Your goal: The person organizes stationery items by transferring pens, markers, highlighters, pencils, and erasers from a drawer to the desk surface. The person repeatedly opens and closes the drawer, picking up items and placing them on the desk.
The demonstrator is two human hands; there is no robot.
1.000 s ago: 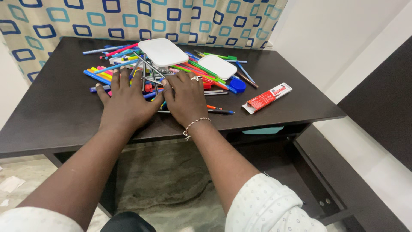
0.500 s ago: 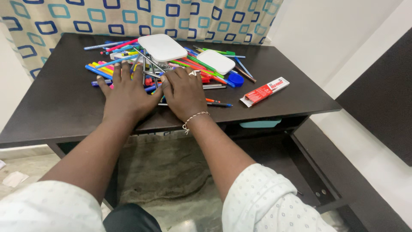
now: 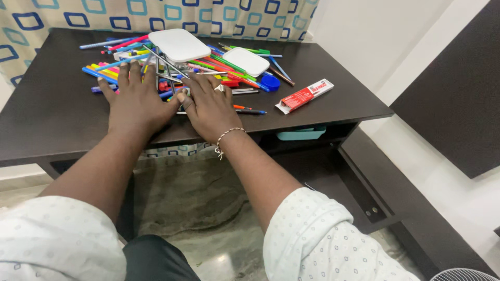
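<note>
Matt dark wood table [image 3: 52, 119], glossy plastic pens [image 3: 219, 65], smooth white plastic lids [image 3: 178, 45]

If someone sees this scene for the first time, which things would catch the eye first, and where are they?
The heap of coloured pens and pencils at the back of the dark table stands out first, with two white lids lying on it. The left hand and the right hand lie flat, palms down, at its near edge. A red and white box lies apart, to the right.
</note>
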